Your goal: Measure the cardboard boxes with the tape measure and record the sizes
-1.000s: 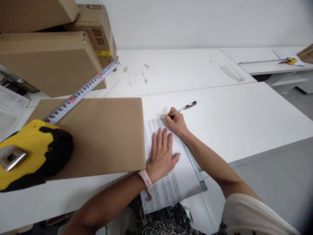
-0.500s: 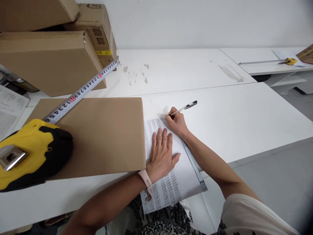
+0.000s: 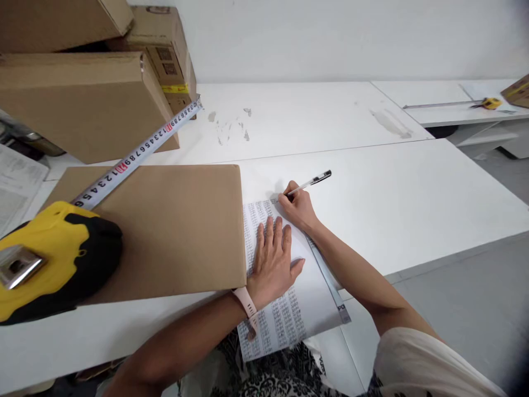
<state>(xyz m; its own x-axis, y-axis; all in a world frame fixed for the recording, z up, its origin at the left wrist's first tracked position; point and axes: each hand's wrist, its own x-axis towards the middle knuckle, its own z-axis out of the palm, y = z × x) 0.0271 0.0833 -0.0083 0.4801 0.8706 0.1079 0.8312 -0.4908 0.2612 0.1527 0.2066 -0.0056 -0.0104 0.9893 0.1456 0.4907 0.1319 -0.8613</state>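
My left hand lies flat with fingers apart on a sheet of paper filled with columns of handwriting. Pinched in my right hand is a pen, its writing end down at the sheet's top edge; the tip is hidden by my fingers. Under the sheet's right side shows the edge of a bluish-grey board or folder. A closed cardboard box stands just left of my left hand. On the box rests a yellow and black tape measure, its blade stretched out toward the back.
More cardboard boxes are stacked at the back left, beside printed papers. The white table extends right, with peeled marks near the wall. On a farther table lie another tape measure and a box.
The top end of the pen has tipped very slightly left in my right hand. My left hand and the sheet have stayed in place.
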